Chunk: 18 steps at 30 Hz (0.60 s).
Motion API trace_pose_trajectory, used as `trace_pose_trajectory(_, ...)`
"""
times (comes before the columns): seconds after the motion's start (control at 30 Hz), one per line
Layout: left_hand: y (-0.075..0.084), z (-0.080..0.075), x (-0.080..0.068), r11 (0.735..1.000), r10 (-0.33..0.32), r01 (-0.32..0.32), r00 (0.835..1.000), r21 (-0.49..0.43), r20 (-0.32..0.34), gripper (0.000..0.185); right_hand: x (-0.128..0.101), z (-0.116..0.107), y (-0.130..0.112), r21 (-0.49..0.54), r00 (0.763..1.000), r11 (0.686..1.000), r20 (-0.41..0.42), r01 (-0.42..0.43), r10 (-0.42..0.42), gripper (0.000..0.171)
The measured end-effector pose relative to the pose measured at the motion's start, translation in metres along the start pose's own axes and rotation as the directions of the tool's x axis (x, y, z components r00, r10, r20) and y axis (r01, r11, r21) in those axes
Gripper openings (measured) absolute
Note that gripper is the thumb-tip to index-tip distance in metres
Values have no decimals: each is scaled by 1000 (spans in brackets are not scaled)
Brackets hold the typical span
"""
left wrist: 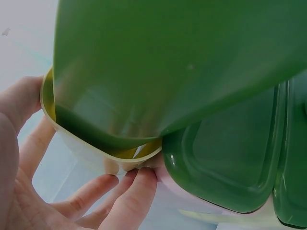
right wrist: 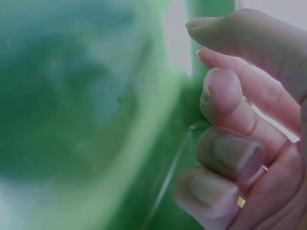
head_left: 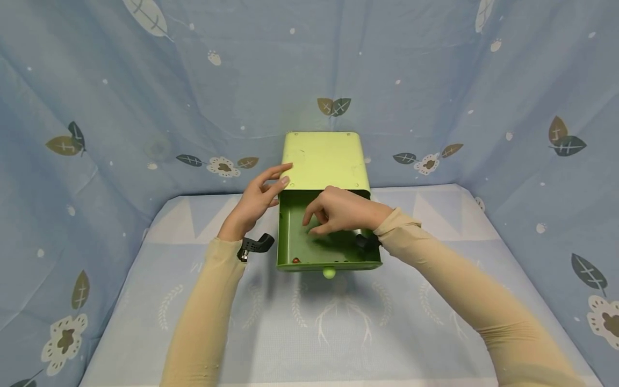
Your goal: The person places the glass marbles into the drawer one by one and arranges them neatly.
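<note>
Drawer box (head_left: 323,160), pale green, sits at the back of the cloth-covered surface (head_left: 338,333) against the leaf-print backdrop (head_left: 96,107), its drawer (head_left: 290,242) pulled out towards the person. On the left, the left hand (head_left: 256,201) lies against the box's left front corner, fingers nearly straight and touching the casing, nothing gripped; the left wrist view shows those fingers (left wrist: 125,194) under the rounded edge. A black wrist mount (head_left: 255,245) sits just below.

Moving to the middle: the drawer is darker green inside, with a round knob (head_left: 329,273) on its front and a small red bit (head_left: 295,260) in the near left corner. To work well here, my judgement is that the left hand should brace the casing firmly so the box does not slide.

On the right, the right hand (head_left: 338,210) dips into the drawer, fingers curled down towards its floor. Whether that grip has anything pinched, I cannot tell; the right wrist view is too blurred.
</note>
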<state>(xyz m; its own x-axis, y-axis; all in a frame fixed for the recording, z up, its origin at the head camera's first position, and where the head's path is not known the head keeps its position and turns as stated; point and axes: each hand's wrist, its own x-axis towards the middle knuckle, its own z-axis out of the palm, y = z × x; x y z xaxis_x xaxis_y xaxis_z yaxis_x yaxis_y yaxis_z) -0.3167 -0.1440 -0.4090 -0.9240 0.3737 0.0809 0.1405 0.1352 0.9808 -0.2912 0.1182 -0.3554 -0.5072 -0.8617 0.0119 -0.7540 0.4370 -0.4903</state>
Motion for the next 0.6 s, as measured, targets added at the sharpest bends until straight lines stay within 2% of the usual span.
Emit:
trace_pose_trajectory(0.23,0,0,0,1000,3,-3,1000,-2,-4,51,-12,-14,-5,-15,998,1000,-57,27,-28,15)
trace_pose_trajectory(0.6,0,1,1,1000,2,-2,1000,-14,-2,51,-36,-39,-20,65,986,996,-161,62,-50,14)
